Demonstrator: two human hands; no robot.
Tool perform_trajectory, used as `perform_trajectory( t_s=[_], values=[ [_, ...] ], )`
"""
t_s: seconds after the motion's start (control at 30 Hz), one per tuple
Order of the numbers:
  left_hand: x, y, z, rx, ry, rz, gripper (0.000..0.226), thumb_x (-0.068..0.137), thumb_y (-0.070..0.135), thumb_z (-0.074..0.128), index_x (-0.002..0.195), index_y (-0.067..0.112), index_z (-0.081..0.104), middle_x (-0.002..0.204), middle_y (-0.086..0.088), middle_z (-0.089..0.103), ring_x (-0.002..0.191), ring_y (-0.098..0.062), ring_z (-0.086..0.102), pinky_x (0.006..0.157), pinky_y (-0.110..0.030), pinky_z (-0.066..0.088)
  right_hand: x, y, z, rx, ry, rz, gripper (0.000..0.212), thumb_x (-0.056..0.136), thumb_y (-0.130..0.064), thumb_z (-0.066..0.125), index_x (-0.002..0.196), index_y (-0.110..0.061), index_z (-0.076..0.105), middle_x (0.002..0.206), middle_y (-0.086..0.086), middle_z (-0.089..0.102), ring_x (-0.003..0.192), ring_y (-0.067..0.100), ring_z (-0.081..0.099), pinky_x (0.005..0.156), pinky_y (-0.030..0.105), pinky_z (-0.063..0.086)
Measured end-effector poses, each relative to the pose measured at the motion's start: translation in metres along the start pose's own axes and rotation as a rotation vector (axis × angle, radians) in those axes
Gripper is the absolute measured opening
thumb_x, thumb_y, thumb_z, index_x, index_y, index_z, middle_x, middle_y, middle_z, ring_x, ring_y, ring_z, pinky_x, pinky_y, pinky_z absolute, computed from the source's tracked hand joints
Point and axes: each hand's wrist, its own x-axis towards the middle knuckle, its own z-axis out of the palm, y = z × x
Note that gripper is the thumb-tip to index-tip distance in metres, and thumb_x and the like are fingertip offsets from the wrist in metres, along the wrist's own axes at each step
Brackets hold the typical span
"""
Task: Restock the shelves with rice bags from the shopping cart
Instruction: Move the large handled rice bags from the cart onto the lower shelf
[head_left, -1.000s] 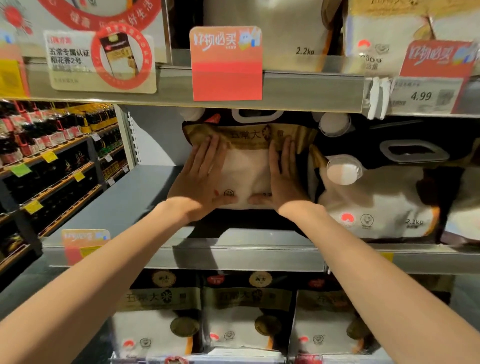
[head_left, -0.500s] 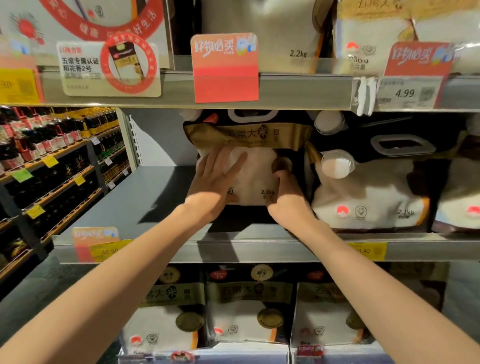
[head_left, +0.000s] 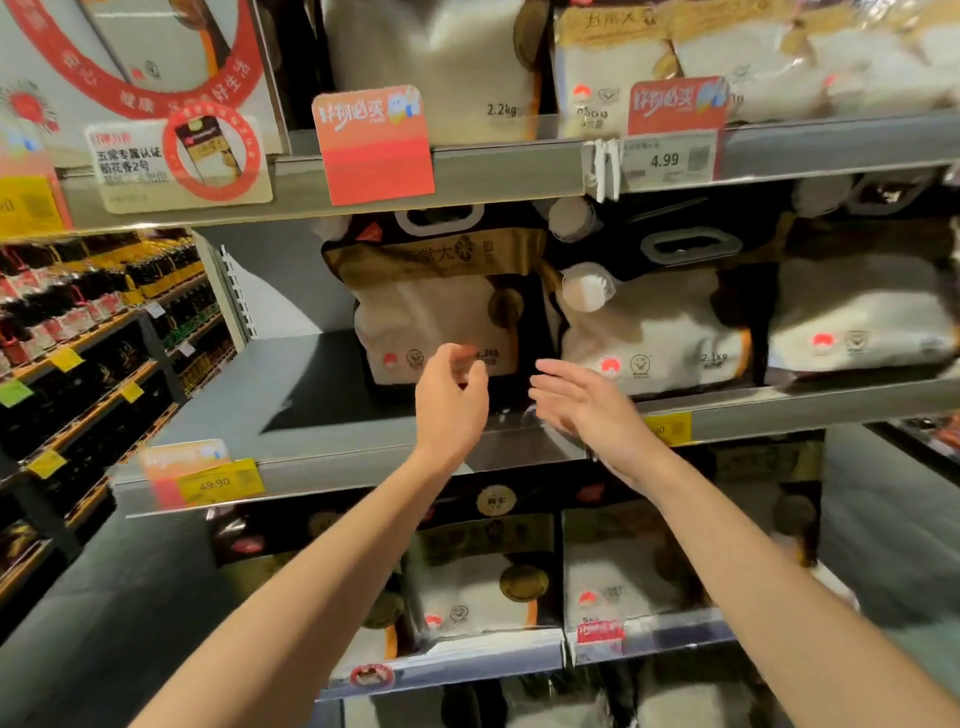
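Observation:
A black, gold and white rice bag (head_left: 436, 306) stands upright on the middle shelf (head_left: 311, 415), at the left end of a row of like bags (head_left: 660, 332). My left hand (head_left: 452, 400) hovers just in front of its lower edge, fingers loosely curled, holding nothing. My right hand (head_left: 587, 405) is beside it, fingers relaxed and spread, also free of the bag. Neither hand touches the bag. The shopping cart is out of view.
The middle shelf has bare grey space left of the bag. Rice bags (head_left: 498, 577) fill the shelf below and the shelf above (head_left: 441, 67). Price tags (head_left: 371, 143) hang off the shelf edges. A side aisle of dark bottles (head_left: 88, 312) runs at left.
Both hands have let go of the rice bag and drawn back toward me, off the shelf. The bag stays upright where it was pushed.

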Motion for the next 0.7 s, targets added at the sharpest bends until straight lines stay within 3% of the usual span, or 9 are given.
perform_trajectory(
  t_s=[0.07, 0.2, 0.37, 0.5, 0.57, 0.7],
  values=[
    [-0.03, 0.013, 0.017, -0.186, -0.053, -0.061, 0.018, 0.099, 0.015, 0.054, 0.115, 0.018, 0.06, 0.107, 0.002, 0.065, 0.09, -0.014, 0.065, 0.078, -0.025, 0.056, -0.031, 0.011, -0.029, 0.153, 0.097, 0.024, 0.037, 0.092, -0.002, 0.062, 0.127, -0.01, 0.059, 0.113, 0.01, 0.071, 0.101, 0.018, 0.07, 0.077, 0.022, 0.058],
    [-0.09, 0.028, 0.071, -0.365, -0.343, -0.267, 0.014, 0.096, 0.008, 0.059, 0.109, 0.013, 0.058, 0.093, -0.006, 0.065, 0.062, -0.011, 0.06, 0.057, -0.025, 0.056, -0.088, 0.057, -0.087, 0.076, 0.331, 0.15, 0.027, 0.094, 0.0, 0.057, 0.119, -0.009, 0.063, 0.092, 0.008, 0.074, 0.076, 0.016, 0.069, 0.066, 0.021, 0.056],
    [-0.183, 0.017, 0.141, -0.265, -0.719, -0.379, 0.011, 0.094, 0.004, 0.059, 0.089, 0.012, 0.064, 0.071, -0.002, 0.063, 0.052, -0.007, 0.057, 0.05, -0.017, 0.048, -0.186, 0.128, -0.152, 0.13, 0.52, 0.348, 0.026, 0.094, 0.013, 0.045, 0.115, -0.001, 0.053, 0.054, -0.003, 0.068, 0.04, 0.004, 0.059, 0.04, 0.013, 0.044],
    [-0.268, 0.0, 0.188, -0.132, -0.997, -0.352, 0.029, 0.095, 0.0, 0.056, 0.071, 0.016, 0.057, 0.065, -0.002, 0.056, 0.043, 0.002, 0.051, 0.05, -0.019, 0.042, -0.29, 0.181, -0.181, 0.091, 0.702, 0.495, 0.027, 0.093, 0.008, 0.051, 0.117, -0.004, 0.056, 0.077, 0.01, 0.067, 0.044, 0.003, 0.057, 0.049, 0.017, 0.042],
    [-0.321, -0.008, 0.216, -0.092, -1.145, -0.339, 0.027, 0.093, 0.0, 0.059, 0.072, 0.017, 0.057, 0.068, -0.002, 0.06, 0.046, -0.001, 0.053, 0.051, -0.019, 0.043, -0.354, 0.211, -0.19, 0.104, 0.81, 0.585, 0.027, 0.092, 0.009, 0.053, 0.115, -0.004, 0.059, 0.069, 0.003, 0.066, 0.041, -0.001, 0.055, 0.045, 0.012, 0.042],
    [-0.398, -0.024, 0.259, 0.003, -1.346, -0.224, 0.015, 0.086, 0.025, 0.068, 0.073, 0.02, 0.063, 0.068, -0.008, 0.062, 0.054, -0.014, 0.054, 0.059, -0.028, 0.043, -0.44, 0.251, -0.191, 0.092, 0.884, 0.731, 0.028, 0.089, 0.002, 0.063, 0.116, -0.001, 0.061, 0.081, 0.009, 0.069, 0.054, 0.006, 0.059, 0.05, 0.015, 0.045]
  ],
)
